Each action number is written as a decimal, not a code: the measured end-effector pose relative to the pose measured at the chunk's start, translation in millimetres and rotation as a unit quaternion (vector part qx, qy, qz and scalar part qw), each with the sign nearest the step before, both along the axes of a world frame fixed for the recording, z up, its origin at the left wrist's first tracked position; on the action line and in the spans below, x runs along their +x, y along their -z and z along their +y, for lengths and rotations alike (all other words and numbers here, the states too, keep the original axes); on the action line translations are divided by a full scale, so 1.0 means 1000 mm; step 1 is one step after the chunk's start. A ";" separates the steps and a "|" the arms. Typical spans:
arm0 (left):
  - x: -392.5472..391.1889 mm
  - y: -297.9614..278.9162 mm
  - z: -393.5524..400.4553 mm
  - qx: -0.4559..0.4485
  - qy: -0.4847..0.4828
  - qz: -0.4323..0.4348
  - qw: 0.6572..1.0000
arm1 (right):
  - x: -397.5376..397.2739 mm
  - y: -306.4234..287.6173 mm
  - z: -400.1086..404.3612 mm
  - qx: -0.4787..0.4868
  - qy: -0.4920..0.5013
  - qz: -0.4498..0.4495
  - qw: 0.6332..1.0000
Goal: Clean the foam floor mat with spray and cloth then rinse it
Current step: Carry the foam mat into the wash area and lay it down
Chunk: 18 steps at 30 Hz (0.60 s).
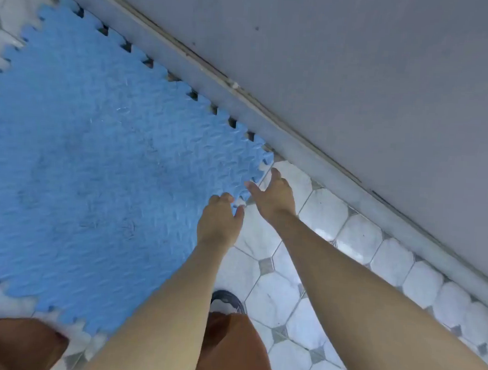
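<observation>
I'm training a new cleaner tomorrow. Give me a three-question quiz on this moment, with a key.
1. True or false: the blue foam mat lies flat on the tiled floor.
2. Where are both hands? A) at the mat's centre B) at its toothed edge near the wall C) on the wall
3. Fill in: no spray or ____ is visible.

Key: 1 true. 2 B: the left hand and right hand reach the edge. 3 cloth.

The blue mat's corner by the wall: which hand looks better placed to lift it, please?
Probably the right hand: it reaches nearest that corner of the blue mat, fingers straight. The left hand touches the toothed edge lower down.
</observation>
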<state>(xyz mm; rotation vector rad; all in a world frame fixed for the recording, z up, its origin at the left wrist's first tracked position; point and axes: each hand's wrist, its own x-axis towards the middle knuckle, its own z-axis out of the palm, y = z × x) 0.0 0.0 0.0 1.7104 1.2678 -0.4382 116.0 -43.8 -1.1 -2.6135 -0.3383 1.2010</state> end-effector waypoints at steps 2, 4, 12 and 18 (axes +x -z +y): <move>0.002 0.018 -0.008 -0.035 -0.085 0.016 0.996 | 0.001 0.019 0.004 0.015 0.032 0.011 0.999; 0.003 0.033 -0.017 -0.097 -0.199 0.043 0.974 | 0.001 0.035 0.006 0.011 0.071 0.028 0.997; 0.018 0.045 -0.011 -0.387 -0.689 -0.041 0.611 | -0.011 0.071 0.007 0.007 0.131 0.014 0.991; 0.024 0.039 0.014 -0.399 -0.741 -0.049 0.538 | -0.015 0.075 0.024 0.053 0.306 0.080 0.947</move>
